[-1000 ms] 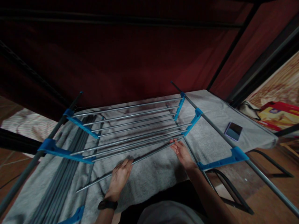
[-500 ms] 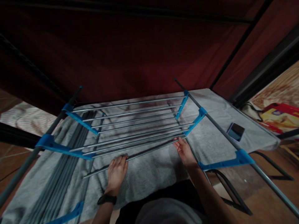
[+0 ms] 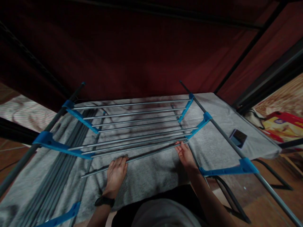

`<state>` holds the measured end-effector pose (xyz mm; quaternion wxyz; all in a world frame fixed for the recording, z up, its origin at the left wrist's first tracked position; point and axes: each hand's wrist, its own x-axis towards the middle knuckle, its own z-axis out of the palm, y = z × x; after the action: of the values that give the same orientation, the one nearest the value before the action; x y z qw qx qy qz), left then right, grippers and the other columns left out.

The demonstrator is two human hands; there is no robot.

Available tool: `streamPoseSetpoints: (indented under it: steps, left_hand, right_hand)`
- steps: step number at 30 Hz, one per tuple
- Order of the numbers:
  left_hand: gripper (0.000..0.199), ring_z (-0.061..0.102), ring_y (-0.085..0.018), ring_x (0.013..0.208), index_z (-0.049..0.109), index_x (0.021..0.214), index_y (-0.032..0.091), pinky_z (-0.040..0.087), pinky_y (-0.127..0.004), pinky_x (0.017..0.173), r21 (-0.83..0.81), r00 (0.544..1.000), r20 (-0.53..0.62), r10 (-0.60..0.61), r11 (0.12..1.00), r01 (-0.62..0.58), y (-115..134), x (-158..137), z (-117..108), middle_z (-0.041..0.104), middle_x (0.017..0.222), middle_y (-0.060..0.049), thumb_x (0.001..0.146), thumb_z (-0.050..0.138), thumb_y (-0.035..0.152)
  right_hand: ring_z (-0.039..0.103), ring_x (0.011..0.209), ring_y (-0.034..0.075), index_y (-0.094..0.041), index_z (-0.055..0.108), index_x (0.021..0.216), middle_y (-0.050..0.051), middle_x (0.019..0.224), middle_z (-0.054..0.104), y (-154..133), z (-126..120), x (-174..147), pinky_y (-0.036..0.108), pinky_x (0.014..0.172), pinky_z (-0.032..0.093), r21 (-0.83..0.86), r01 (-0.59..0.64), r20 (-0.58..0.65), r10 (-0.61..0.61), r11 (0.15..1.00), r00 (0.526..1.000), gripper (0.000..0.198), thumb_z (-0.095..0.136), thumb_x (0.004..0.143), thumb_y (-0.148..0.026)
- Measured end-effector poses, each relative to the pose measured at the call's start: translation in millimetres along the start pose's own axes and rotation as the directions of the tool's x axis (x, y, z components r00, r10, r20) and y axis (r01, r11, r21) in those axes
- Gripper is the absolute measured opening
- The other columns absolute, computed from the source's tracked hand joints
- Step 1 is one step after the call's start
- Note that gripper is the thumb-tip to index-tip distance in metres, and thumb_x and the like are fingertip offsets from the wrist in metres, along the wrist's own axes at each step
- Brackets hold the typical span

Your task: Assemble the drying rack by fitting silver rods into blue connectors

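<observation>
A grey metal rod (image 3: 151, 154) slants across the near side of the rack, its left end free and its right end near a blue bracket (image 3: 198, 126). My left hand (image 3: 116, 172) is wrapped over the rod left of its middle. Near the rod's right end, my right hand (image 3: 184, 154) grips it with the fingers underneath. Beyond the hands is a rack frame with several crossbars (image 3: 132, 139) between blue plastic brackets on two long side poles (image 3: 222, 131). Whether the rod's right end sits in the bracket I cannot tell.
Several loose grey tubes (image 3: 56, 170) lie on the grey blanket (image 3: 151, 176) at the left. A lower blue bracket (image 3: 62, 217) is at the front left, another (image 3: 227, 170) at the right. A phone (image 3: 238, 138) rests on the blanket. A red and yellow package (image 3: 284, 126) is beyond the edge.
The view has shifted slightly. Both hands keep their hold on the rod, which stays at nearly the same slant.
</observation>
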<state>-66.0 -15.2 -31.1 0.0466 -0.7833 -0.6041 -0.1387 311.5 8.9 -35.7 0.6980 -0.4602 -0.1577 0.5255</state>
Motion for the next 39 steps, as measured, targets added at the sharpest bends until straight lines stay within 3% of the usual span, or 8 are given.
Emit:
streamPoseSetpoints:
  steps: [4, 11, 25, 39]
  left_hand:
    - [0.041, 0.068, -0.026, 0.095, 0.074, 0.115, 0.019, 0.046, -0.041, 0.093, -0.017, 1.0, 0.003, -0.007, 1.0, 0.008, -3.3, -1.3, 5.3, 0.077, 0.107, -0.011, 0.101, 0.037, 0.029]
    - [0.038, 0.068, -0.026, 0.096, 0.074, 0.115, 0.018, 0.044, -0.041, 0.093, -0.013, 0.999, -0.019, 0.027, 1.0, -0.028, -7.3, -4.2, 10.1, 0.077, 0.104, -0.01, 0.102, 0.039, 0.028]
    - [0.034, 0.067, -0.026, 0.095, 0.072, 0.113, 0.017, 0.04, -0.042, 0.089, -0.005, 0.996, -0.093, 0.002, 1.0, -0.002, -8.8, -4.2, 7.4, 0.077, 0.101, -0.009, 0.102, 0.042, 0.027]
    - [0.034, 0.068, -0.026, 0.097, 0.072, 0.115, 0.019, 0.042, -0.041, 0.09, -0.048, 0.998, -0.059, 0.037, 0.998, -0.04, -9.5, -2.3, 3.8, 0.077, 0.103, -0.009, 0.101, 0.042, 0.027]
  right_hand:
    - [0.073, 0.091, 0.018, -0.029, 0.069, 0.09, -0.002, 0.092, 0.077, 4.2, -4.0, 3.6, 0.037, 0.094, 0.06, 0.048, -0.023, -0.001, 0.023, 0.999, 1.0, 0.028, 0.088, 0.074, -0.041]
    - [0.073, 0.093, 0.02, -0.028, 0.072, 0.085, 0.001, 0.093, 0.077, 10.4, -12.3, 9.5, 0.038, 0.097, 0.06, 0.109, -0.068, -0.018, 0.071, 0.992, 0.997, 0.014, 0.084, 0.079, -0.029]
    - [0.074, 0.093, 0.014, -0.028, 0.069, 0.089, -0.004, 0.094, 0.078, 10.0, -11.4, 7.7, 0.031, 0.094, 0.06, 0.191, -0.045, -0.049, 0.056, 0.981, 0.997, 0.019, 0.085, 0.08, -0.032]
    - [0.074, 0.096, 0.018, -0.028, 0.071, 0.088, -0.001, 0.095, 0.078, 14.6, -16.3, 8.3, 0.041, 0.104, 0.057, 0.179, -0.019, 0.002, 0.019, 0.984, 1.0, 0.008, 0.079, 0.085, -0.029]
